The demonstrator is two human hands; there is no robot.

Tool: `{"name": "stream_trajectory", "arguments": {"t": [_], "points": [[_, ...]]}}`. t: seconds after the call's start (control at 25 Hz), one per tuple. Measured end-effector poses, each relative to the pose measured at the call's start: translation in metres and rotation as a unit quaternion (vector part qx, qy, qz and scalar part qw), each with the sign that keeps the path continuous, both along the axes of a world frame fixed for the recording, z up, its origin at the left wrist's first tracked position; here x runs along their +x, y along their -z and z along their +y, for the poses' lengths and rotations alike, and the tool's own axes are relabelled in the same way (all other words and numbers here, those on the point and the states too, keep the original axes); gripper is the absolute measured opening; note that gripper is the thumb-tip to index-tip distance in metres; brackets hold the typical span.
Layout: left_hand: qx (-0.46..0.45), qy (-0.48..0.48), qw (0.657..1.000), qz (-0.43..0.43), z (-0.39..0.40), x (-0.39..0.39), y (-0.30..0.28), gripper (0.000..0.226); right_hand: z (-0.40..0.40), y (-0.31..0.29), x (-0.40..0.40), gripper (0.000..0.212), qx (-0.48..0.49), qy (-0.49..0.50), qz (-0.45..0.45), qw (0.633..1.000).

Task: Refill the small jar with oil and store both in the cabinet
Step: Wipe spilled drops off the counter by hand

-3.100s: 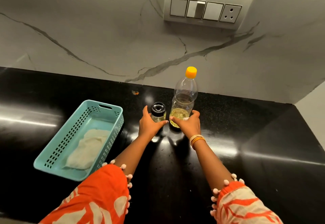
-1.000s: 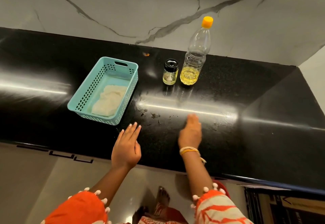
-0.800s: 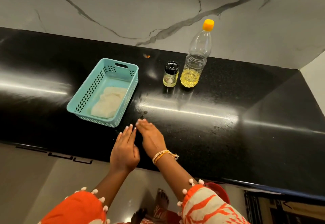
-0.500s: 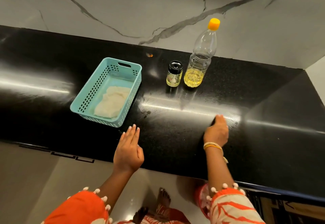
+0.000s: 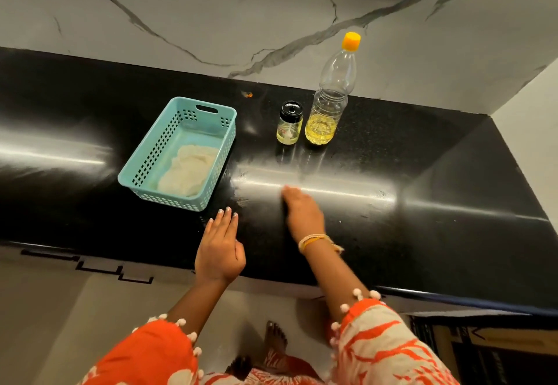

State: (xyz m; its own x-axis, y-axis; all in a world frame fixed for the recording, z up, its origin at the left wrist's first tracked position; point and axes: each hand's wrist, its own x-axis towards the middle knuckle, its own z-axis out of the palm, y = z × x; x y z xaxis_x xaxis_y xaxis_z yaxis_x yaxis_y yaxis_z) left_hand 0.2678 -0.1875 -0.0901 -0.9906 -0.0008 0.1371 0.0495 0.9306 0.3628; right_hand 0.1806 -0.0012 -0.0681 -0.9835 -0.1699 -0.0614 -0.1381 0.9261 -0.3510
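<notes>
A small glass jar (image 5: 289, 126) with a black lid stands near the back of the black countertop (image 5: 437, 191), holding a little pale oil. Just to its right stands a clear plastic oil bottle (image 5: 329, 100) with an orange cap, yellow oil in its lower part. My left hand (image 5: 219, 245) lies flat on the counter's front part, fingers straight, holding nothing. My right hand (image 5: 300, 211) lies palm down on the counter in front of the jar, blurred by motion and empty. Both hands are well apart from the jar and bottle.
A teal perforated basket (image 5: 208, 115) with a pale cloth (image 5: 188, 173) in it sits left of the jar. The marble wall rises behind. An open cabinet space (image 5: 483, 351) shows below the counter's right front edge. My bare feet are on the floor.
My right hand has swept across the counter surface, left, then right, then back toward the middle. My left hand has stayed flat in place. Jar and bottle have not moved since I let go.
</notes>
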Motion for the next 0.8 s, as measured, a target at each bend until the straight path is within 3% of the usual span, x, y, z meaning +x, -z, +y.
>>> {"name": "stream_trajectory", "arguments": {"t": [0.08, 0.16, 0.28, 0.36, 0.48, 0.56, 0.6, 0.68, 0.8], "points": [[-0.015, 0.005, 1.0, -0.016, 0.003, 0.001, -0.004, 0.061, 0.073, -0.001, 0.014, 0.038, 0.011, 0.205, 0.004, 0.979], [-0.029, 0.01, 0.999, -0.024, 0.002, 0.009, -0.003, 0.061, 0.12, -0.001, 0.053, 0.037, 0.001, 0.363, -0.001, 0.932], [-0.065, 0.027, 0.997, -0.017, 0.0, 0.044, 0.015, 0.06, 0.094, 0.007, 0.075, 0.057, 0.019, 0.453, -0.046, 0.89], [-0.078, 0.039, 0.996, -0.034, 0.0, 0.071, 0.028, 0.067, 0.039, -0.005, 0.058, 0.07, 0.007, 0.421, -0.068, 0.904], [-0.101, 0.047, 0.993, -0.045, -0.001, 0.088, 0.032, 0.071, -0.066, -0.01, 0.05, 0.07, -0.022, 0.086, -0.062, 0.994], [-0.118, 0.071, 0.989, -0.057, -0.003, 0.087, 0.031, 0.066, -0.107, -0.005, 0.076, 0.067, 0.003, -0.124, -0.087, 0.988], [-0.125, 0.083, 0.987, -0.055, -0.005, 0.088, 0.031, 0.066, -0.108, -0.002, 0.084, 0.065, 0.02, -0.171, -0.09, 0.981], [-0.126, 0.09, 0.987, -0.048, -0.01, 0.087, 0.03, 0.069, -0.076, -0.003, 0.077, 0.063, 0.019, -0.125, -0.04, 0.991], [-0.13, 0.093, 0.984, -0.075, -0.01, 0.09, 0.03, 0.08, 0.026, -0.004, 0.073, 0.059, 0.028, 0.143, -0.016, 0.989]]}}
